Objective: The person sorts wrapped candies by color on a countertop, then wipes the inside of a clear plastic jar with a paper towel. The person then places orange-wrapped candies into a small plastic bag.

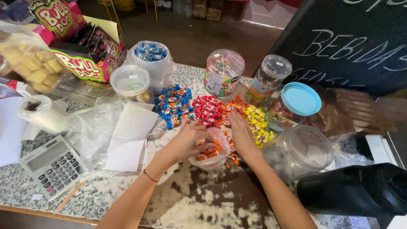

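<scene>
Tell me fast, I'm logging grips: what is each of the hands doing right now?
Left hand: closed on the small clear bag of orange candies.
Right hand: open, flat on the loose candies.

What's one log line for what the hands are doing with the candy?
left hand: holds small clear bag | right hand: on orange candies | bag: part-filled with orange candies

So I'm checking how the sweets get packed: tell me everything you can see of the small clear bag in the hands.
The small clear bag is thin, crinkly plastic, see-through, with its mouth open upward. It holds a shallow heap of orange wrapped sweets. It rests on the speckled stone counter, just in front of the piles of sweets. The left hand grips its near rim and side; the right hand lies against its far edge, palm down over the orange sweets pile.
</scene>
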